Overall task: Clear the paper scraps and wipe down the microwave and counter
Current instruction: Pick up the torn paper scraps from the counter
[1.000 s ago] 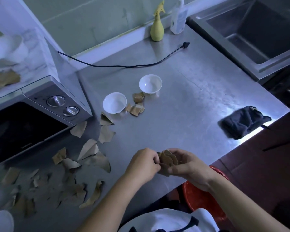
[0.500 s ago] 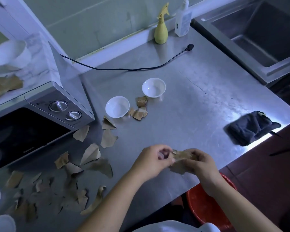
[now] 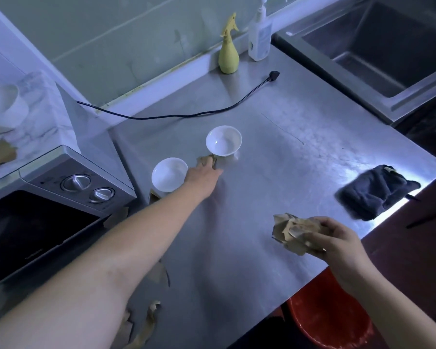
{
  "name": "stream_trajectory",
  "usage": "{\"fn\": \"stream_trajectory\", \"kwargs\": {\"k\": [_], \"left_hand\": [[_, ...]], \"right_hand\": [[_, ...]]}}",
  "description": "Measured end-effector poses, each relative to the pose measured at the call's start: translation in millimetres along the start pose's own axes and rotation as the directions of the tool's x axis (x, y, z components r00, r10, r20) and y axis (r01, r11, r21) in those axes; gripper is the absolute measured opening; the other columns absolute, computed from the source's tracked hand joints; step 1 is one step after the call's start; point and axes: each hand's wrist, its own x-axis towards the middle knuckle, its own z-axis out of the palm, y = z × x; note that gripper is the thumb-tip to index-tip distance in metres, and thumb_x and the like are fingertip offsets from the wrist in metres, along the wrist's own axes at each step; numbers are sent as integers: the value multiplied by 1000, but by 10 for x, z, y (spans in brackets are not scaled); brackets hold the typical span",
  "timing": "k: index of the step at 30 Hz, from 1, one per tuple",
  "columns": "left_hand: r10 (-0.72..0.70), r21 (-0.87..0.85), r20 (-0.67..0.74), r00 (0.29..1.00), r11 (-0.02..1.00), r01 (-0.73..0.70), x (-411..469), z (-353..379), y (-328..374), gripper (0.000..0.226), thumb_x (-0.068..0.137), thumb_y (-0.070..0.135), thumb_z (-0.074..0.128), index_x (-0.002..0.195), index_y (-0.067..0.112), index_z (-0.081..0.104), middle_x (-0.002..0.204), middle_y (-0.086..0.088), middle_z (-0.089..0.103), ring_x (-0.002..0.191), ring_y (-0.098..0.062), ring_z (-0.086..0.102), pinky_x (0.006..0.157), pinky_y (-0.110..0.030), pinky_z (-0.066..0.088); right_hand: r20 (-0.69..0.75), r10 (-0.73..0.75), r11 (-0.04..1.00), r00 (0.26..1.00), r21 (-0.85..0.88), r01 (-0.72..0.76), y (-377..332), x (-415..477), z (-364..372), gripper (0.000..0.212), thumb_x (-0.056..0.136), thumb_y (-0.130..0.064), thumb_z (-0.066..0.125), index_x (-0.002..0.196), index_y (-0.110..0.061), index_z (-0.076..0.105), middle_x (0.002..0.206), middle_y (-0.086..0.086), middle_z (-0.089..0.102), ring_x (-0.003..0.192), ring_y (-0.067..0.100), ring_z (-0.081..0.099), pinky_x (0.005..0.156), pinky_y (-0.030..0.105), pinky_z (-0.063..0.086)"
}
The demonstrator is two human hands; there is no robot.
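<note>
Between bowls (image 3: pixel 223 141), left hand (image 3: pixel 202 174) on scraps (image 3: pixel 207 161)

Brown paper scraps (image 3: pixel 296 233), white bowls (image 3: pixel 223 140), yellow spray bottle (image 3: pixel 228 50), dark grey cloth (image 3: pixel 374 191), red bin (image 3: pixel 327 321).

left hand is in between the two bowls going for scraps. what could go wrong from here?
1. The left hand reaches the paper scraps in the gap between the two white bowls; a sweep could knock either one.
2. The right hand holds a loose wad of scraps near the counter edge; pieces may drop beside the red bin.
3. Scraps under the left forearm could get dragged off the edge.
</note>
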Motion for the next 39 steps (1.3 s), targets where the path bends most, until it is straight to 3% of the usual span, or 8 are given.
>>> {"fn": "stream_trajectory", "kwargs": {"k": [7,10,14,18,23,27,32,39], "left_hand": [[54,194,110,993,978,-75,224,73,-96,41,96,8,51,137,6,49,146,-18,39,127,-37,49,89,-42,46],[21,43,112,994,999,-26,228,121,-117,38,101,21,43,131,2,57,133,-18,57,125,-37,53,104,-44,43],[-82,-184,122,989,977,104,99,37,-51,29,84,-9,52,108,2,64,116,-13,63,105,-32,65,84,-39,54],[-45,-329,-13,999,944,38,83,32,-123,18,83,3,64,83,21,62,115,-6,51,107,-28,53,71,-31,40],[-122,-782,-24,992,621,58,82,-54,-413,20,76,10,79,71,24,66,86,4,67,83,-17,61,59,-23,45],[-246,-898,30,969,419,134,141,-46,-601,29,76,2,79,94,18,64,78,-2,63,76,-23,58,72,-28,45],[-282,-862,79,956,462,207,380,-73,-606,57,77,6,78,130,17,58,98,-4,66,96,-26,66,92,-33,51],[-260,-419,59,964,870,260,586,-157,-456,39,79,5,60,114,21,69,116,-1,68,108,-26,62,91,-30,48]], "right_hand": [[-32,20,998,999,52,-19,102,-75,-19,24,80,17,64,98,2,67,89,18,75,75,29,73,68,36,58],[-37,19,998,999,66,-17,90,-75,-42,24,80,18,64,99,4,67,88,19,74,75,31,73,64,33,60],[-46,29,996,999,89,-25,87,-98,-73,23,80,18,64,100,6,65,89,21,74,76,33,73,61,30,60],[-51,40,996,998,88,-35,93,-104,-72,24,81,17,63,101,5,66,93,23,74,78,32,73,69,36,58],[-53,58,994,997,97,-53,67,-76,-42,26,81,17,63,104,6,65,97,25,73,82,34,72,70,38,57],[-57,66,993,996,97,-60,50,-53,-31,25,82,16,63,104,5,66,95,23,73,79,31,72,68,36,56],[-68,67,994,995,94,-60,49,-32,-47,25,81,17,64,103,5,66,96,23,73,82,33,71,72,38,56],[-106,63,992,992,116,-50,69,-37,-167,22,83,16,62,101,3,66,89,18,73,77,29,71,67,34,59]]}}
